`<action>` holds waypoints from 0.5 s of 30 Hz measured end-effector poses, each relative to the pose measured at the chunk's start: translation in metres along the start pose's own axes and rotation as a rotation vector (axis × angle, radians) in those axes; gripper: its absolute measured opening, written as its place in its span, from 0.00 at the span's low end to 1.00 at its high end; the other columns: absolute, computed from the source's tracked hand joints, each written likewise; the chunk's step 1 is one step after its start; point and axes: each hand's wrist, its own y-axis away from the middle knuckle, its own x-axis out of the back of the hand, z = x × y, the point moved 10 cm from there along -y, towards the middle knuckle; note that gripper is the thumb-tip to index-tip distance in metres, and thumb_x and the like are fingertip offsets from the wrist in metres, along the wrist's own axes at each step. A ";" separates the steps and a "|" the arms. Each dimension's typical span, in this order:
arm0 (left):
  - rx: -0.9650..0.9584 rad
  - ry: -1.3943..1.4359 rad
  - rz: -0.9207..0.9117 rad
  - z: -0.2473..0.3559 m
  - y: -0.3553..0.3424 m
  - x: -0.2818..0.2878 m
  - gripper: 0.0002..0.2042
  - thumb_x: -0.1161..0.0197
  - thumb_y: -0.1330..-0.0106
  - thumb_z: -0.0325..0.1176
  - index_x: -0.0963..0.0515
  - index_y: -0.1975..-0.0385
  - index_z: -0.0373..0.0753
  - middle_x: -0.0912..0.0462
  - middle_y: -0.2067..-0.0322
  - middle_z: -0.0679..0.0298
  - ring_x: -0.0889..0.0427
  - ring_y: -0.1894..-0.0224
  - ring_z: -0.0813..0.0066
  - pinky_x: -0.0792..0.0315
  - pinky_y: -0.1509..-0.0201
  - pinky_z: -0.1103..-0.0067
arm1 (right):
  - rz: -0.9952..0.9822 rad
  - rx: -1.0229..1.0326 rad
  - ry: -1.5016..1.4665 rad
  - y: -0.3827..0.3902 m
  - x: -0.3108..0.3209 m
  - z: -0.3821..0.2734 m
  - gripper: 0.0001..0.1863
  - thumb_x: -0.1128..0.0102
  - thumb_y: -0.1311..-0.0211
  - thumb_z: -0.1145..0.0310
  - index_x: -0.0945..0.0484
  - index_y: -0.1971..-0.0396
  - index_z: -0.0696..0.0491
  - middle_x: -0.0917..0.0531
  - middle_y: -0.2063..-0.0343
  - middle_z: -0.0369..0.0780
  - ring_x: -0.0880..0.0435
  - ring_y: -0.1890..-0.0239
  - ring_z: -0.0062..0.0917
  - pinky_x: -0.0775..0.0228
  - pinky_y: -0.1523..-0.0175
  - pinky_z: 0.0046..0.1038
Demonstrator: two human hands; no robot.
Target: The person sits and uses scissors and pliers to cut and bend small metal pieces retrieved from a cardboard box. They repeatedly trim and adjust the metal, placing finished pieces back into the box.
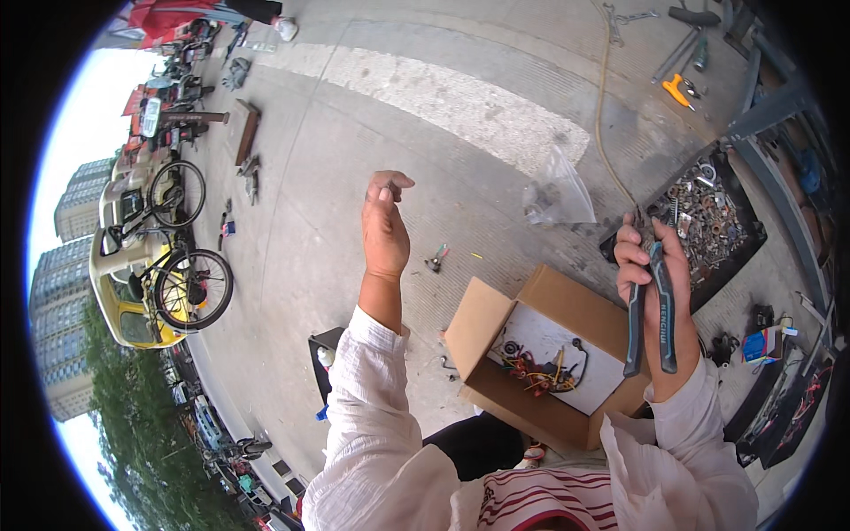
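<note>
My left hand is raised at the centre with fingers curled, possibly around something small that I cannot make out. My right hand holds pliers with black and teal handles, its fingers around the upper part, their jaws pointing away from me. Just behind it is a black tray of mixed metal hardware. Below, between my forearms, an open cardboard box holds a tangle of coloured wires on a white sheet. A clear plastic bag lies on the concrete beyond the box.
Wrenches and a yellow-handled tool lie at upper right by a metal frame. A yellow cord crosses the ground. At left stand a bicycle, parked vehicles and a metal beam. A dark container is beside my left sleeve.
</note>
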 end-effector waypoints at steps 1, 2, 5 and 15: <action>0.011 0.102 -0.013 0.013 0.009 0.015 0.13 0.55 0.33 0.41 0.29 0.67 0.37 0.31 0.67 0.64 0.39 0.65 0.73 0.42 0.55 0.77 | 0.019 -0.052 -0.002 0.003 0.003 0.019 0.16 0.55 0.31 0.60 0.32 0.56 0.58 0.31 0.71 0.36 0.31 0.76 0.18 0.36 0.80 0.19; 0.026 0.205 -0.027 0.023 0.017 0.030 0.13 0.54 0.33 0.41 0.30 0.67 0.38 0.32 0.68 0.65 0.39 0.65 0.74 0.43 0.55 0.78 | 0.025 -0.091 0.025 0.003 0.003 0.035 0.16 0.55 0.31 0.59 0.31 0.56 0.56 0.30 0.72 0.35 0.31 0.76 0.17 0.37 0.80 0.19; 0.089 0.411 -0.001 0.069 0.044 0.064 0.11 0.51 0.34 0.42 0.33 0.70 0.40 0.36 0.72 0.66 0.39 0.68 0.75 0.43 0.59 0.77 | 0.017 -0.185 0.076 0.012 -0.004 0.083 0.15 0.55 0.31 0.58 0.31 0.56 0.55 0.30 0.72 0.34 0.30 0.77 0.17 0.38 0.81 0.19; 0.276 0.335 0.231 0.256 0.247 0.146 0.08 0.50 0.31 0.36 0.30 0.65 0.39 0.36 0.79 0.70 0.41 0.76 0.81 0.44 0.72 0.82 | -0.852 0.055 1.969 0.192 -0.144 0.314 0.35 0.42 0.50 0.72 0.40 0.39 0.55 0.19 0.70 0.45 0.18 0.74 0.41 0.26 0.67 0.36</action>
